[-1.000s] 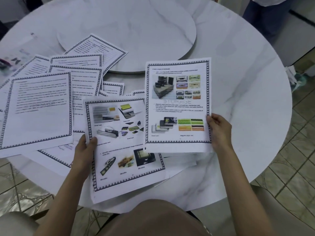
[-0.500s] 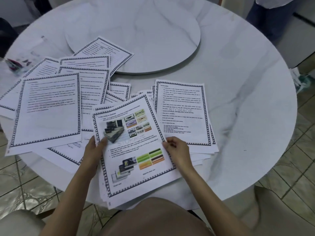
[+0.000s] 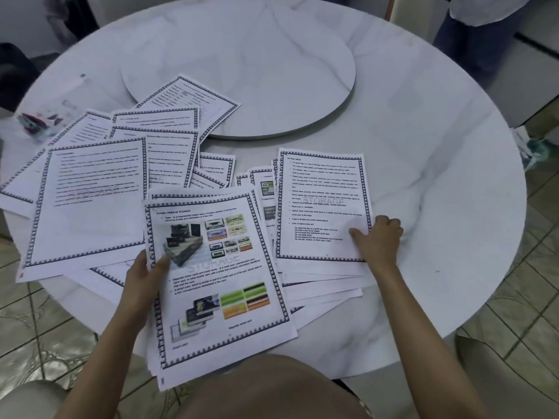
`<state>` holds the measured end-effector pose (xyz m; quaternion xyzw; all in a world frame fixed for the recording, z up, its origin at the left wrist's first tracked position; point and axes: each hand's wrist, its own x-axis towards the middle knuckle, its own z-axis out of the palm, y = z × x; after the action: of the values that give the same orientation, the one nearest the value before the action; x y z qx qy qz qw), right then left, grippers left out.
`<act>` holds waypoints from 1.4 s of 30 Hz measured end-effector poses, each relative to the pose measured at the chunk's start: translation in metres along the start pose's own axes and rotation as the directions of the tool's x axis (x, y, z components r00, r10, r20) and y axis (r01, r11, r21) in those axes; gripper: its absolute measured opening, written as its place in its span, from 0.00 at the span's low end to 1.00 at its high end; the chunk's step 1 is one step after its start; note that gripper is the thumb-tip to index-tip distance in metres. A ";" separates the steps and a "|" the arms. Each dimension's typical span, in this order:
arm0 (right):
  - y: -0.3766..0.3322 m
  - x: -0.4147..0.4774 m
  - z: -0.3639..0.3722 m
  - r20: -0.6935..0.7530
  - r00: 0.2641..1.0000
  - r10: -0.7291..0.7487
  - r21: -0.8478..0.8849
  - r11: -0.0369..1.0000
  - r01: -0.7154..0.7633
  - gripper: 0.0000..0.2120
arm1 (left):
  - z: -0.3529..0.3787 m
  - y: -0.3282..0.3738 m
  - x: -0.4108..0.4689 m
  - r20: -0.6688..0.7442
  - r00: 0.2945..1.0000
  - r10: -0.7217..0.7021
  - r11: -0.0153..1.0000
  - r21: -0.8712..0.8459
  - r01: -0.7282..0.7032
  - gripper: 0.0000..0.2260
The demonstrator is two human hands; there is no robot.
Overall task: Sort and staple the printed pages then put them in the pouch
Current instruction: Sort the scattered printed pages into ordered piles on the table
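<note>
White text page (image 3: pixel 323 204), long axis pointing away, pinched at near corner by right hand (image 3: pixel 378 240); I note left hand (image 3: pixel 145 276) gripping picture stack (image 3: pixel 217 276) just leftward.

Table (image 3: pixel 423 207): I see it fill most of the view, with its near edge towards me.
Turntable (image 3: pixel 272 71): sits on the table's middle, behind all the paper.
Loose pages (image 3: pixel 90 192): fanned over the table's left half, overlapping; the farthest laps onto the turntable's rim.
Picture stack (image 3: pixel 217 282): centre, nearest me, overhanging the near edge.
Text page (image 3: pixel 320 207): just right of the picture stack, topmost on a spread pile.
Left hand (image 3: pixel 145 276): at the picture stack's left edge, thumb on top.
Right hand (image 3: pixel 378 240): on the text page's near right corner.
Flat item (image 3: pixel 45 116): far left, behind the loose pages; I cannot name it.
</note>
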<state>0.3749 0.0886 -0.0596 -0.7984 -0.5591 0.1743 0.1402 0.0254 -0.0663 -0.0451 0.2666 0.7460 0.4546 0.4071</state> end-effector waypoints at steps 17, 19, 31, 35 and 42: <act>0.017 0.029 -0.014 -0.124 0.991 -0.039 0.423 0.902 0.089 0.09 | 0.016 0.010 -0.016 -0.099 0.995 0.001 0.997 -0.073 -0.008 0.08; 0.015 0.029 -0.012 -0.107 0.994 -0.012 0.447 0.893 0.059 0.10 | 0.018 0.010 -0.017 -0.102 0.994 -0.029 0.995 -0.096 0.019 0.07; 0.016 0.040 -0.008 -0.058 0.995 -0.078 0.456 0.885 0.096 0.12 | 0.009 0.000 -0.029 -0.081 0.992 -0.098 0.985 -0.151 0.085 0.08; 0.014 0.037 -0.015 -0.226 0.973 -0.038 0.638 0.749 0.177 0.08 | 0.012 -0.004 -0.033 -0.054 0.995 -0.087 0.977 -0.201 0.074 0.08; 0.039 0.068 -0.048 -0.356 0.932 0.065 0.605 0.777 0.177 0.04 | 0.014 0.001 -0.040 -0.116 0.993 0.035 0.997 -0.064 -0.043 0.07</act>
<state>0.4500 0.1385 -0.0410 -0.7064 -0.4578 0.1981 0.5022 0.0585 -0.0897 -0.0335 0.2407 0.7474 0.5017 0.3631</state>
